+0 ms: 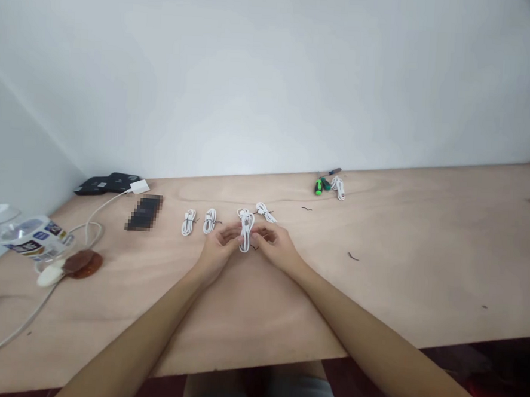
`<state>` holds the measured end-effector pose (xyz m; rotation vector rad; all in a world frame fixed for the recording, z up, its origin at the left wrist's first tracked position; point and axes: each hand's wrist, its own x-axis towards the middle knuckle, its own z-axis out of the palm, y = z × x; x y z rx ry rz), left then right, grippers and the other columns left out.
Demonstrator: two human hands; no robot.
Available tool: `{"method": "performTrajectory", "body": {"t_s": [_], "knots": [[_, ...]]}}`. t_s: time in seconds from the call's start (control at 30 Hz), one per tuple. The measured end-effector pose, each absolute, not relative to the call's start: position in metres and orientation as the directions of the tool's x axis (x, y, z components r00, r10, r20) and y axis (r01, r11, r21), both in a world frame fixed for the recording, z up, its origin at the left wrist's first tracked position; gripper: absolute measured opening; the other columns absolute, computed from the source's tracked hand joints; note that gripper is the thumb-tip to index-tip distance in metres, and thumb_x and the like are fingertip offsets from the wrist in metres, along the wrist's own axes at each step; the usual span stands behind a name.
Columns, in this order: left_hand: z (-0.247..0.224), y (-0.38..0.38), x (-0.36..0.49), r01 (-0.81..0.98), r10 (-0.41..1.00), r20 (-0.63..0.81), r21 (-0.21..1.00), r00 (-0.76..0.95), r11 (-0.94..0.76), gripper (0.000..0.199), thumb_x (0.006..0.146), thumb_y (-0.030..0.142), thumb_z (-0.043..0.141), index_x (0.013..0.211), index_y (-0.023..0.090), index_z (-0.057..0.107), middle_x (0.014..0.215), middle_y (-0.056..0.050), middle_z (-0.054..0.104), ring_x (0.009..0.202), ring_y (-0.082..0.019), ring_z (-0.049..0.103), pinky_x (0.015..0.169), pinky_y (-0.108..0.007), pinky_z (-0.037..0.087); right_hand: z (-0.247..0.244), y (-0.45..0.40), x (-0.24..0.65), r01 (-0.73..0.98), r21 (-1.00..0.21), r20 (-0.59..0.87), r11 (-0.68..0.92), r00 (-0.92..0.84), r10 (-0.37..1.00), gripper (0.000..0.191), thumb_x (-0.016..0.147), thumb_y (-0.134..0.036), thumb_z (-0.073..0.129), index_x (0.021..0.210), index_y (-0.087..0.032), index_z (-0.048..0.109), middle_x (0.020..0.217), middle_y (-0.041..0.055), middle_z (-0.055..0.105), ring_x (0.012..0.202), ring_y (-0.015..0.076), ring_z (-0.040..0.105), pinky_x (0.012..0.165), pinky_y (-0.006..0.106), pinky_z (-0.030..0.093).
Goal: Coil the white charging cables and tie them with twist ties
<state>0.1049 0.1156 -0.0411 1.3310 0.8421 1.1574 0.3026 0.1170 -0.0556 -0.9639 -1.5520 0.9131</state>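
Note:
My left hand (219, 249) and my right hand (273, 244) meet at the middle of the plywood table (287, 284), with their fingertips pinching a coiled white cable (245, 232) from both sides. The coil stands upright between them, its lower part showing below the fingers. Just beyond my hands, another white cable coil (265, 211) lies close to my right fingers. Further left sit two more bundled coils (189, 222) (209, 221), each with a dark tie. A fifth coil (338, 187) lies far back.
Green-handled screwdrivers (323, 185) lie at the table's back edge. On the left stand a plastic bottle (24, 236), a pixelated dark object (144, 213), black boxes (106, 183) and a white charger (139, 186) with its cable. Dark wire scraps (353, 256) lie on the right.

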Motion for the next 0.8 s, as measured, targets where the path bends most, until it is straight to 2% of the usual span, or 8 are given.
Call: {"method": "performTrajectory", "body": {"t_s": [0.2, 0.4, 0.53, 0.7, 0.8], "knots": [[-0.042, 0.118, 0.105, -0.168, 0.963, 0.178, 0.975, 0.203, -0.144, 0.051, 0.079, 0.035, 0.089, 0.122, 0.017, 0.069, 0.108, -0.011, 0.079, 0.1, -0.027, 0.076, 0.095, -0.043, 0.059, -0.051, 0.112, 0.299, 0.057, -0.924, 0.358, 0.378, -0.219, 0.908, 0.028, 0.09, -0.038, 0.076, 0.111, -0.021, 0.072, 0.094, 0.0045, 0.075, 0.081, 0.0202, 0.069, 0.075, 0.034, 0.056], [-0.038, 0.116, 0.107, -0.175, 0.959, 0.188, 0.973, 0.21, -0.152, 0.049, 0.079, 0.037, 0.089, 0.119, 0.016, 0.07, 0.113, -0.013, 0.079, 0.1, -0.027, 0.076, 0.092, -0.042, 0.061, -0.044, 0.11, 0.297, 0.029, -0.924, 0.365, 0.38, -0.222, 0.904, 0.022, 0.09, -0.033, 0.073, 0.109, -0.021, 0.069, 0.088, 0.0013, 0.071, 0.075, 0.0171, 0.064, 0.069, 0.029, 0.052], [-0.036, 0.114, 0.109, -0.189, 0.952, 0.206, 0.968, 0.227, -0.164, 0.045, 0.082, 0.034, 0.088, 0.12, 0.017, 0.07, 0.115, -0.012, 0.078, 0.101, -0.027, 0.076, 0.093, -0.042, 0.06, -0.043, 0.111, 0.298, 0.03, -0.932, 0.344, 0.361, -0.239, 0.908, 0.009, 0.09, -0.027, 0.067, 0.095, -0.02, 0.071, 0.087, 0.0015, 0.07, 0.078, 0.0178, 0.064, 0.072, 0.03, 0.05], [-0.036, 0.114, 0.108, -0.227, 0.956, 0.198, 0.963, 0.215, -0.149, 0.043, 0.082, 0.034, 0.088, 0.117, 0.017, 0.069, 0.109, -0.01, 0.078, 0.097, -0.025, 0.075, 0.088, -0.039, 0.061, -0.046, 0.113, 0.3, -0.063, -0.964, 0.264, 0.257, -0.275, 0.924, 0.018, 0.09, -0.024, 0.061, 0.101, -0.022, 0.074, 0.084, 0.0012, 0.072, 0.071, 0.0175, 0.063, 0.066, 0.03, 0.05], [-0.036, 0.113, 0.107, -0.246, 0.958, 0.185, 0.961, 0.219, -0.13, 0.043, 0.081, 0.033, 0.088, 0.115, 0.017, 0.069, 0.11, -0.011, 0.078, 0.098, -0.025, 0.075, 0.089, -0.039, 0.061, -0.043, 0.113, 0.3, -0.029, -0.957, 0.284, 0.287, -0.272, 0.92, 0.014, 0.089, -0.027, 0.066, 0.101, -0.022, 0.074, 0.087, 0.0018, 0.073, 0.072, 0.018, 0.065, 0.068, 0.031, 0.051]]}}
